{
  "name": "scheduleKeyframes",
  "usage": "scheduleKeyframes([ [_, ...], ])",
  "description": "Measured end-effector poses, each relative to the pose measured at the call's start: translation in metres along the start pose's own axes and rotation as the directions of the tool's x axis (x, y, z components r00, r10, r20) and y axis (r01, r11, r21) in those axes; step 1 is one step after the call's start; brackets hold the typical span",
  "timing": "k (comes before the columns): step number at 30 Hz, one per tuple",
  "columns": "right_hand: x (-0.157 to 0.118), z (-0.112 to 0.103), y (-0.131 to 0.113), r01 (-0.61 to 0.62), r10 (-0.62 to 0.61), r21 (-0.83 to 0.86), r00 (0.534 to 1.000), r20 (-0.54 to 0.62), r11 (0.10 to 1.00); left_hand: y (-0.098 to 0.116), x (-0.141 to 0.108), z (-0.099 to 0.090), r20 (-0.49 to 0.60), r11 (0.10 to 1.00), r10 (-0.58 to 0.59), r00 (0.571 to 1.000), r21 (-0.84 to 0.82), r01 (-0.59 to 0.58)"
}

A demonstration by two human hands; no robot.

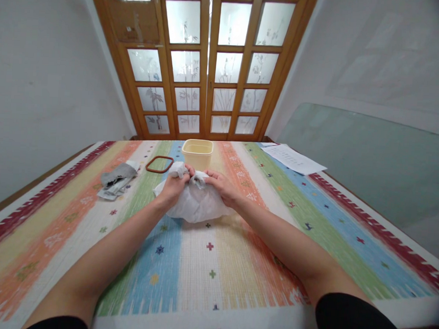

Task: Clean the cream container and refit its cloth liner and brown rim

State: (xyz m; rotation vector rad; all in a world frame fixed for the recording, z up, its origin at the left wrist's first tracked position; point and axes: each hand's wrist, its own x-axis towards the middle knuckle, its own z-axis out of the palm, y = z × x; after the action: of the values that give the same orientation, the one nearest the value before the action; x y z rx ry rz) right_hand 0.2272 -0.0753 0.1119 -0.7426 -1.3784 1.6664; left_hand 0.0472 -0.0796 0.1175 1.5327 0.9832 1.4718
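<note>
A thin white plastic bag [198, 205] is bunched between my two hands over the middle of the striped cloth. My left hand [175, 184] grips the gathered top of the bag on its left side. On the other side, my right hand [220, 184] has its fingers closed on the bag's upper edge. Just beyond the hands stands a pale yellow open container [197, 156]. To its left lies a reddish-brown rounded square ring [147, 166]. Whatever the bag may contain is hidden.
Crumpled grey and white packaging [118, 180] lies on the left of the table. White printed sheets [293, 159] rest at the far right. The table is covered by a striped cloth [206, 272]. Wooden doors with glass panes stand behind it.
</note>
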Motion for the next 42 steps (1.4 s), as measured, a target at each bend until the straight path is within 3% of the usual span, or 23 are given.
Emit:
scheduleKeyframes([
  [5,-0.001,-0.004,0.000,0.165,-0.164,-0.302,0.986,0.029,0.939,-0.002,0.003,-0.005,0.067,0.994,0.106,0.992,-0.034,-0.104],
  [10,0.000,-0.001,0.000,0.228,-0.240,-0.359,0.971,0.012,0.905,0.009,-0.002,-0.008,0.078,0.907,0.332,0.940,0.246,-0.341],
  [15,-0.001,0.001,0.000,0.161,-0.155,-0.221,0.987,0.046,0.962,0.017,-0.015,-0.006,0.163,0.778,0.517,0.840,0.320,-0.541],
  [20,0.000,0.003,0.007,0.090,-0.090,0.005,0.995,0.040,0.996,0.011,-0.021,-0.003,0.324,0.735,0.575,0.751,0.200,-0.649],
  [25,0.001,0.005,0.006,0.103,-0.102,0.067,0.995,-0.020,0.992,0.009,-0.022,-0.003,0.441,0.678,0.602,0.666,0.158,-0.718],
  [27,0.001,0.005,0.003,0.145,-0.138,0.078,0.987,-0.084,0.986,0.010,-0.023,-0.004,0.447,0.672,0.582,0.679,0.207,-0.711],
  [30,0.003,0.001,-0.003,0.191,-0.179,0.052,0.969,-0.172,0.980,0.011,-0.026,-0.002,0.422,0.711,0.515,0.746,0.277,-0.647],
  [36,0.005,-0.009,-0.013,0.288,-0.324,-0.154,0.888,-0.327,0.945,0.008,-0.024,0.004,0.290,0.807,0.428,0.856,0.303,-0.506],
  [42,0.000,-0.014,-0.024,0.405,-0.487,-0.303,0.826,-0.283,0.863,0.001,-0.017,0.006,0.338,0.961,0.241,0.910,0.052,-0.273],
])
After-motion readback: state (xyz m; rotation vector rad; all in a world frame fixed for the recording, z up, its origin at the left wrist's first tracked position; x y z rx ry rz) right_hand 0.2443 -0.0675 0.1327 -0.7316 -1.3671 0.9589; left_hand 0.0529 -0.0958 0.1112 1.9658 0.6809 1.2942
